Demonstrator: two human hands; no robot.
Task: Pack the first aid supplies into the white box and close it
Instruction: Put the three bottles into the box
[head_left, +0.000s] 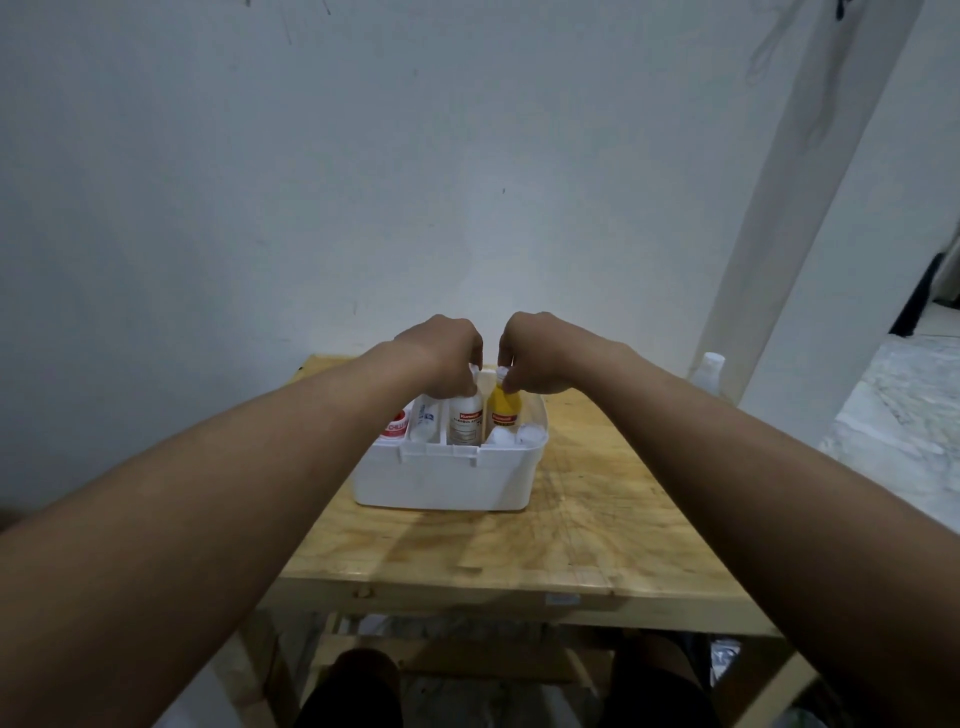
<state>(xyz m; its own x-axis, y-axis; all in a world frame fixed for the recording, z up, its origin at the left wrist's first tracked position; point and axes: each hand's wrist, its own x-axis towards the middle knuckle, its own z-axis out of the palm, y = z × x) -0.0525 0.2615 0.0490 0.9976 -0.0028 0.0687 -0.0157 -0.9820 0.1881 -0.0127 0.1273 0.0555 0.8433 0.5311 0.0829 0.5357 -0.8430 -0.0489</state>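
Forearms: bare left forearm (234, 467) and right forearm (753, 467) reach over the pale wooden table (571, 519).
Box: open white plastic box (441, 480), mid-table, supplies upright inside.
Box, left end: red-and-white round tub (393, 427); white blue-labelled bottle (426, 423).
Left hand (447, 358): fingers curled on top of the clear red-labelled bottle (466, 423).
Right hand (535, 353): pinches the white cap of the yellow bottle (505, 408).
Box, right end: white rolls (530, 434).
Table, far right: clear plastic bottle (709, 371), well apart.

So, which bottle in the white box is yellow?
The yellow bottle furthest right, its cap pinched by the right hand; the clear bottle and the white bottle to its left have no yellow.
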